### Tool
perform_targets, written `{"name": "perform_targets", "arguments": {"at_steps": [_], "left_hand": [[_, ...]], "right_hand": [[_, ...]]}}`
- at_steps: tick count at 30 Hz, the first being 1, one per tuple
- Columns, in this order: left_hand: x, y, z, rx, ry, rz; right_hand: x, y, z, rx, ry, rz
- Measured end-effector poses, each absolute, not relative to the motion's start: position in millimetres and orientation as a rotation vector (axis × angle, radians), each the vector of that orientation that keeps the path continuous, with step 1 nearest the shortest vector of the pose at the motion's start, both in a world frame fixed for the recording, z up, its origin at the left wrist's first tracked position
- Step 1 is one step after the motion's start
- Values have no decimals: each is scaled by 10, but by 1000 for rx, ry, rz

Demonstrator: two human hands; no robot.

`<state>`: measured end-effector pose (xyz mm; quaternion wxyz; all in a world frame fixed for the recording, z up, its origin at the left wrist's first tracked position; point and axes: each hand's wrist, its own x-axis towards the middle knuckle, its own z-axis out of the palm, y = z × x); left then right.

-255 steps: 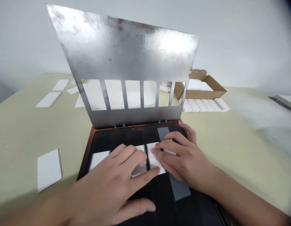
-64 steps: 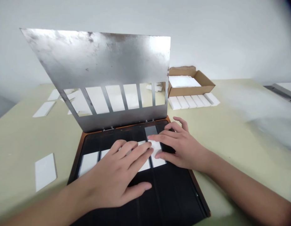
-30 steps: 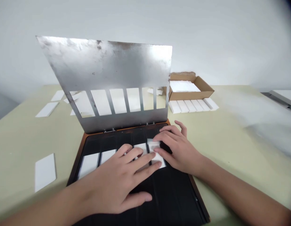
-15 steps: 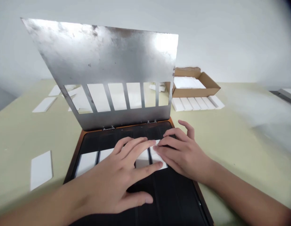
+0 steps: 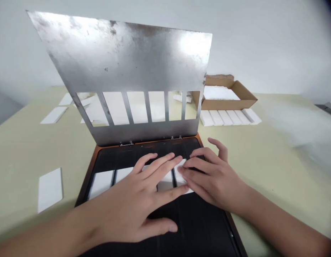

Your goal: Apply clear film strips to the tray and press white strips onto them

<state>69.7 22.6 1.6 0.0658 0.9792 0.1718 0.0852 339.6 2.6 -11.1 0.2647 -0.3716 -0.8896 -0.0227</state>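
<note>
My left hand is spread over the black bed of a hinged frame, its fingertips at the rightmost white card in a row. The fingers of my right hand are slightly bent, with their tips touching that same card's right part. More white cards lie side by side to the left, partly hidden under my left hand. Behind the bed, a shiny metal plate with a row of rectangular cutouts stands raised on hinges.
A cardboard box holding white cards stands at the back right, with a row of white stacks before it. One stack of white cards lies left of the frame. Other white pieces are at the back left.
The whole view has shifted slightly, so everything sits a little further right. Both hands stay at the rightmost card, with only small finger movements.
</note>
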Motion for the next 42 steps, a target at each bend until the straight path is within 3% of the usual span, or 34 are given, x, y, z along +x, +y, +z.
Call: {"name": "perform_targets", "arguments": {"at_steps": [5, 12, 21, 28, 37, 42], "left_hand": [[704, 234, 7, 2931, 512, 284], [710, 273, 73, 2981, 376, 159], [747, 164, 115, 3166, 331, 329], [-55, 99, 28, 3039, 1273, 372], [-462, -887, -155, 3102, 1329, 320], [-418, -1548, -246, 3392, 1263, 546]], "right_hand": [[3388, 11, -107, -1001, -2411, -17], [3444, -29, 14, -980, -2125, 408], [3561, 120, -123, -1002, -2248, 210], [3381, 10, -57, -1078, -2422, 94], [3244, -936, -30, -1178, -2683, 66], [3168, -1651, -348, -1080, -2539, -525]]}}
